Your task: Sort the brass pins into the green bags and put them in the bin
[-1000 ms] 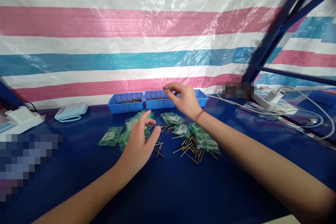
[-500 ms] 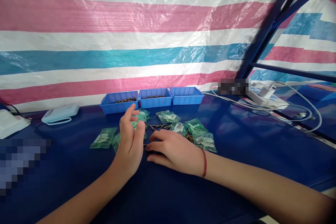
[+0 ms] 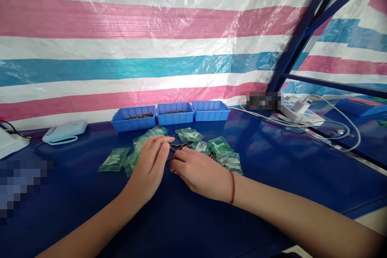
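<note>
On blue table (image 3: 272, 177), both hands flat over small pins (image 3: 181, 145) among green bags (image 3: 113, 159): left hand (image 3: 149, 167) fingers loosely extended, right hand (image 3: 199, 171) fingers curled down, grip not visible

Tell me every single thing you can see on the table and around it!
bins: three, blue, in a row at the back of the table; the left and middle ones hold small dark parts.
bags: several, clear green, with white pieces inside, scattered in front of the bins.
pins: a scatter, dark and brassy, among the bags, mostly hidden under the hands.
device: one, white, at the back left.
cables: a few, white, at the right.
table cover: one, dark blue.
tarp: one, pink, white and blue stripes, behind the table.
left hand: resting on the table over the bags.
right hand: red string at the wrist, palm down on the pins.
</note>
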Action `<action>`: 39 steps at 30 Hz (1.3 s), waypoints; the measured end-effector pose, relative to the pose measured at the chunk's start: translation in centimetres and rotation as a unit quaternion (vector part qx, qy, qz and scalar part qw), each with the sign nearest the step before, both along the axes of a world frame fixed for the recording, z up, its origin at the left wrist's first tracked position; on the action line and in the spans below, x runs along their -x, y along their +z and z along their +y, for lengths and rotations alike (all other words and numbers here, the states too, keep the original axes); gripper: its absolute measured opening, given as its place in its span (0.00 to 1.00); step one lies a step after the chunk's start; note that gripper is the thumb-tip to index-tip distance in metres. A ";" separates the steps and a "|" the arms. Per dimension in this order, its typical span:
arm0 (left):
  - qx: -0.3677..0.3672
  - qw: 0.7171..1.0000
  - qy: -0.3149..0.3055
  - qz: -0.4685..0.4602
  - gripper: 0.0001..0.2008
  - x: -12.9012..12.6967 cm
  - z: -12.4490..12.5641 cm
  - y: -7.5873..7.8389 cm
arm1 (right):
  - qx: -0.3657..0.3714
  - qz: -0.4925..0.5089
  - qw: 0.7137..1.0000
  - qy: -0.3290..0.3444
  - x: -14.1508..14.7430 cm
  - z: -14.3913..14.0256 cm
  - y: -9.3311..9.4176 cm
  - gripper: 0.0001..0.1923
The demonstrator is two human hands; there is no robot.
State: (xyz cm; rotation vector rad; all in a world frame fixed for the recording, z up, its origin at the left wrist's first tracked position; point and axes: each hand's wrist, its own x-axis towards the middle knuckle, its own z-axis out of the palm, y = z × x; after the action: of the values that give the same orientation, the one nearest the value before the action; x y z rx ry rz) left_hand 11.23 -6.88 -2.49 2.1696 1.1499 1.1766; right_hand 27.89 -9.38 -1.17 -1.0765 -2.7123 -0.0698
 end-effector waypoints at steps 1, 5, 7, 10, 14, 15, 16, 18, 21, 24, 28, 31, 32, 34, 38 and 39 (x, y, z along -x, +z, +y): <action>0.003 1.000 -0.003 0.003 0.16 0.0 0.0 0.0 | -0.006 0.003 1.000 0.000 0.0 0.0 0.0 0.09; 0.015 1.000 -0.011 0.010 0.17 0.0 -0.2 0.2 | -0.001 0.068 0.998 -0.005 -0.2 0.0 0.4 0.10; 0.019 1.000 -0.019 0.016 0.17 0.0 -0.2 0.2 | 0.026 0.137 0.990 -0.008 -0.4 0.0 0.8 0.10; 0.027 0.999 -0.033 0.018 0.18 0.0 -0.2 0.4 | 0.086 0.279 0.956 -0.026 -0.6 0.1 1.6 0.10; 0.074 0.996 -0.040 -0.006 0.20 0.1 -0.5 0.8 | 0.248 0.487 0.833 -0.083 -0.9 0.8 2.4 0.05; 0.088 0.995 -0.041 -0.017 0.21 0.1 -0.6 0.9 | 0.288 0.519 0.798 -0.098 -1.0 1.0 2.5 0.06; 0.100 0.994 -0.042 -0.029 0.22 0.1 -0.7 1.0 | 0.320 0.540 0.770 -0.113 -1.0 1.1 2.6 0.08; 0.111 0.992 -0.044 -0.048 0.23 0.2 -0.8 1.2 | 0.358 0.561 0.734 -0.136 -1.1 1.4 2.6 0.10; 0.112 0.991 -0.048 -0.061 0.23 0.3 -0.9 1.3 | 0.387 0.575 0.707 -0.143 -1.1 1.4 2.6 0.12; 0.115 0.990 -0.049 -0.061 0.23 0.4 -0.8 1.4 | 0.391 0.584 0.696 -0.147 -1.0 1.4 2.5 0.12; 0.110 0.991 -0.051 -0.059 0.23 0.5 -0.8 1.4 | 0.392 0.594 0.689 -0.140 -1.0 1.5 2.4 0.12; 0.099 0.993 -0.049 -0.049 0.22 0.4 -0.8 1.5 | 0.383 0.594 0.696 -0.128 -1.0 1.6 2.2 0.11; 0.095 0.994 -0.046 -0.039 0.20 0.4 -0.8 1.5 | 0.376 0.591 0.702 -0.125 -1.0 1.6 2.2 0.10; 0.082 0.996 -0.040 -0.011 0.15 0.3 -0.7 1.5 | 0.359 0.579 0.722 -0.120 -0.9 1.4 2.1 0.10; 0.047 0.998 -0.029 0.038 0.11 0.3 -0.5 1.2 | 0.281 0.545 0.784 -0.102 -0.8 1.5 2.2 0.11; 0.036 0.998 -0.023 0.045 0.11 0.3 -0.4 1.2 | 0.235 0.537 0.804 -0.099 -0.9 1.9 2.4 0.10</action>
State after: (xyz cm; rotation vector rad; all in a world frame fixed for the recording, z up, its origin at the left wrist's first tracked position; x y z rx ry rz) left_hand 10.94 -7.26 -1.32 2.2018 1.1549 1.0127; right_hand 28.83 -7.45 1.25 -1.0298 -1.5802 0.9302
